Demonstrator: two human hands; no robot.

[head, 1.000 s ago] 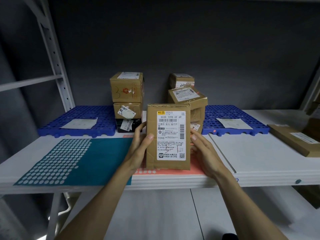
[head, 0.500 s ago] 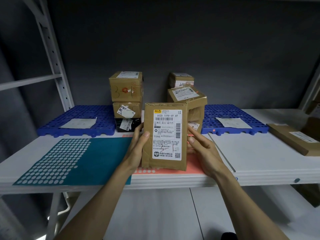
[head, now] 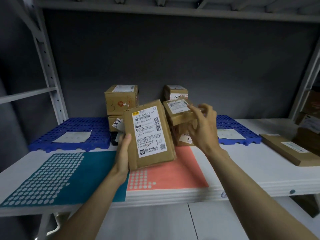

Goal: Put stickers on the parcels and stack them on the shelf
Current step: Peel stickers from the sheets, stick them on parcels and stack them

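Gripping the flat brown parcel point(head: 150, 135) by its lower left edge, the left hand point(head: 123, 153) tilts it above the pink sticker sheet point(head: 181, 170). The right hand point(head: 202, 125) hovers apart, fingers loosely curled, holding nothing, just before the tilted box point(head: 178, 110)

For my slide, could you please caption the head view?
Left hand holds a labelled parcel tilted over the shelf; right hand reaches toward stacked boxes.

The held parcel point(head: 149, 134) hides the lower boxes point(head: 115, 122) of the stack at 11 o'clock, and the right hand point(head: 202, 126), its fingertips blurred, covers part of the tilted box point(head: 178, 110) at 1 o'clock. At 3 o'clock the flat parcel point(head: 287, 149) and dim cartons point(head: 310, 108) run off the edge. The label's point(head: 150, 131) small print is unreadable.
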